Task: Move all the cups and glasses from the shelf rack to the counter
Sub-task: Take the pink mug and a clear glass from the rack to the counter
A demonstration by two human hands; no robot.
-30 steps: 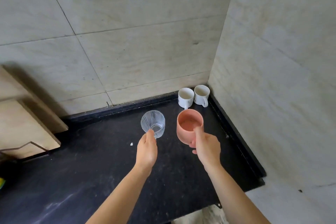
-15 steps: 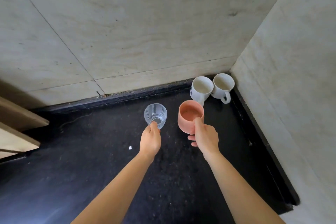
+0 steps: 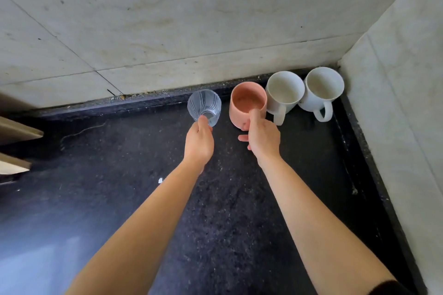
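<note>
My left hand (image 3: 199, 141) pinches the near rim of a clear ribbed glass (image 3: 204, 106), which is low over the black counter (image 3: 119, 199) near the back wall. My right hand (image 3: 262, 137) grips a pink cup (image 3: 247, 100), thumb over its near rim, close beside two white mugs. The nearer white mug (image 3: 284, 94) almost touches the pink cup; the second white mug (image 3: 323, 90) stands in the corner. I cannot tell whether the glass or the pink cup rests on the counter. The shelf rack is out of view.
Tiled walls close the counter at the back and on the right (image 3: 395, 103). A wooden board's edges (image 3: 16, 132) jut in at the left. A small white crumb (image 3: 160, 180) lies on the counter between my arms and the left side.
Both hands have reached farther toward the back wall, carrying the glass and the pink cup. The pink cup now sits right beside the white mugs. The view has tilted closer to the corner.
</note>
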